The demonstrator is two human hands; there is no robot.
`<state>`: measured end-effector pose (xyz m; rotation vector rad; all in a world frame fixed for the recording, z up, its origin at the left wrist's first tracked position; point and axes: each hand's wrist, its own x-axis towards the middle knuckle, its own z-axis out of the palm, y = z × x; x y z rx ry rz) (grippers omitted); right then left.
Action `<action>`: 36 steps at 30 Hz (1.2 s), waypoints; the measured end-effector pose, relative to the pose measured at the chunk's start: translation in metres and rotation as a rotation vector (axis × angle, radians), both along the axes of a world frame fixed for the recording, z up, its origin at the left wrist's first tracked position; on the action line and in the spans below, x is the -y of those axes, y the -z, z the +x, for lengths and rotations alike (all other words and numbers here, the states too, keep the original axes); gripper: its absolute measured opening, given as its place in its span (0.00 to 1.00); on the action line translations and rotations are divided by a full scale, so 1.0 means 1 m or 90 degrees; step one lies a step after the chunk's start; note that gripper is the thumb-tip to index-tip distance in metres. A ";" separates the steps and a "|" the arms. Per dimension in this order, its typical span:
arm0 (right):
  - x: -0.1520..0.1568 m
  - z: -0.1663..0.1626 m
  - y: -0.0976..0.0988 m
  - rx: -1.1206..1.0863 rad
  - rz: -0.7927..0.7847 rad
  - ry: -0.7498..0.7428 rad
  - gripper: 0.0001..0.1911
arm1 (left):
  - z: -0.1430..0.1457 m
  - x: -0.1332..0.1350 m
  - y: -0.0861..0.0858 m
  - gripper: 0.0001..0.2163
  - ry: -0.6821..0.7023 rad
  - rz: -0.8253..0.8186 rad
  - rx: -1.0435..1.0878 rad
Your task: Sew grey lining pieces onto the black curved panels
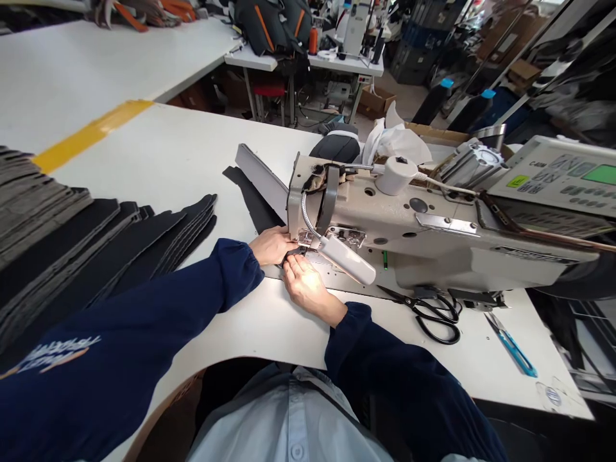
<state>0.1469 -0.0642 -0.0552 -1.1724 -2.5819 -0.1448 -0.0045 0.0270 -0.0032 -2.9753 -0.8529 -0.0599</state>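
Observation:
An industrial sewing machine head (pixel 385 221) stands on a white work table (pixel 158 154), with its needle area between my hands. My left hand (pixel 273 246) lies against a black fabric panel (pixel 253 199) beside the presser foot. My right hand (pixel 305 289) grips the same panel's edge just in front of the foot. The panel runs back past the machine's left end, and the hands and lamp hide part of it. A white gooseneck LED lamp (pixel 347 258) hangs just above my right hand.
Several stacked black and grey panels (pixel 158 244) lie at left. Black-handled scissors (pixel 426 314) and blue thread snips (pixel 511 344) sit right of the machine. A control panel (pixel 553 176) stands at right. Further tables, machines and cardboard boxes stand beyond.

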 end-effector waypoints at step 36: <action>0.047 -0.019 -0.015 -0.177 0.037 -0.270 0.16 | 0.002 0.012 -0.062 0.12 -0.331 -0.005 -0.030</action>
